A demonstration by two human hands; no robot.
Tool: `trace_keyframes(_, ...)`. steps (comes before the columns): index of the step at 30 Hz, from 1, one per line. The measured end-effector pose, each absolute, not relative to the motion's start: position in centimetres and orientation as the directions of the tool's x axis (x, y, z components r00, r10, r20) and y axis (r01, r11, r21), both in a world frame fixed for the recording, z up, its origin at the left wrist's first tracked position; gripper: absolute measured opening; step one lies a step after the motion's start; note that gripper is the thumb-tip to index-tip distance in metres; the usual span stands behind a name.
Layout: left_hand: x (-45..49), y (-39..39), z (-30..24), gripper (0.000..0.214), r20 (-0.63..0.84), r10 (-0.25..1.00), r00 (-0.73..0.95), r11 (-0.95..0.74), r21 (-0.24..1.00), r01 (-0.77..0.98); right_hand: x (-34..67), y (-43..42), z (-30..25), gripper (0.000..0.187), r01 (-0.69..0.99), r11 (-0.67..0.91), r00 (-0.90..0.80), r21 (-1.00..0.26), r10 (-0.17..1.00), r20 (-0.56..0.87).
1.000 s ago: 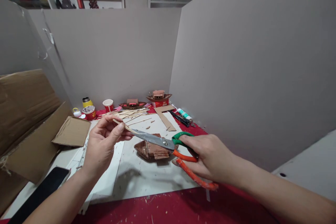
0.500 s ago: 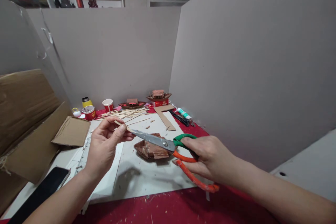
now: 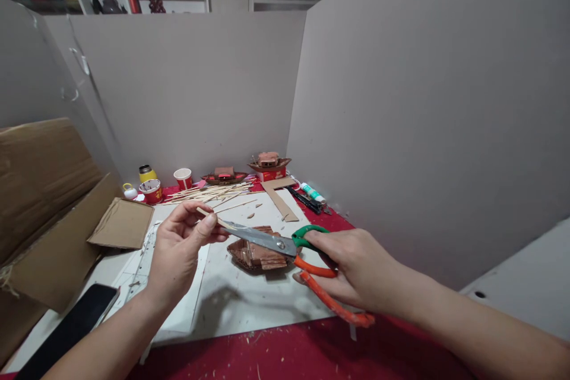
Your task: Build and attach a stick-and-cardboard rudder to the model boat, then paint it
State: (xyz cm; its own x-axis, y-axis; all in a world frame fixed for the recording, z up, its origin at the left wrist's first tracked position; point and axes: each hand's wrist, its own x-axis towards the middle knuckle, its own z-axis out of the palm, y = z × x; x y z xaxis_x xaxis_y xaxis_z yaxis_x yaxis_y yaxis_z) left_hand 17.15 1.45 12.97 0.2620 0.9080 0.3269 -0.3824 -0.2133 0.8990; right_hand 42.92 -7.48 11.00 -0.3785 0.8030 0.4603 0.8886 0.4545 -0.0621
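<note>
My left hand (image 3: 180,243) pinches a thin pale wooden stick (image 3: 202,212) between thumb and fingers. In my right hand (image 3: 345,264) is a pair of scissors (image 3: 260,238) with one green and one orange handle. Their grey blades point left, and the tips lie against the stick beside my left fingertips. Below the blades, a small brown model boat (image 3: 252,255) with a ridged roof rests on a white board (image 3: 249,306); the scissors hide part of it.
Loose wooden sticks (image 3: 209,192) lie behind my left hand. Two model boats, a brown one (image 3: 225,176) and one on a red box (image 3: 269,160), stand at the back. Cardboard (image 3: 53,231) and a black phone (image 3: 73,326) are at left. A grey partition (image 3: 423,119) rises at right.
The stick and the blades sit slightly differently against each other, with more pale wood showing along the blade. Both hands have shifted only a little; the boat has not moved.
</note>
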Motion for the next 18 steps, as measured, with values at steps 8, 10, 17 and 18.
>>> trace_keyframes(8,17.5,1.4,12.8,0.017,0.309,0.911,0.272,-0.187,0.899,-0.396,43.4,-7.5,10.0,0.03,0.864,0.5,-0.41,-0.06,0.768,0.492)
trace_keyframes(10,17.5,1.4,12.8,0.017,0.307,0.911,0.275,-0.184,0.899,-0.397,43.5,-7.6,10.0,0.03,0.859,0.508,-0.417,-0.061,0.764,0.493)
trace_keyframes(17,17.4,1.8,12.6,0.017,0.288,0.922,0.258,-0.16,0.891,-0.425,43.6,-7.6,9.8,0.031,0.862,0.504,-0.412,-0.05,0.756,0.508)
trace_keyframes(18,17.4,1.8,12.5,0.018,0.289,0.926,0.244,-0.165,0.889,-0.426,43.6,-7.5,9.8,0.031,0.867,0.496,-0.406,-0.051,0.761,0.506)
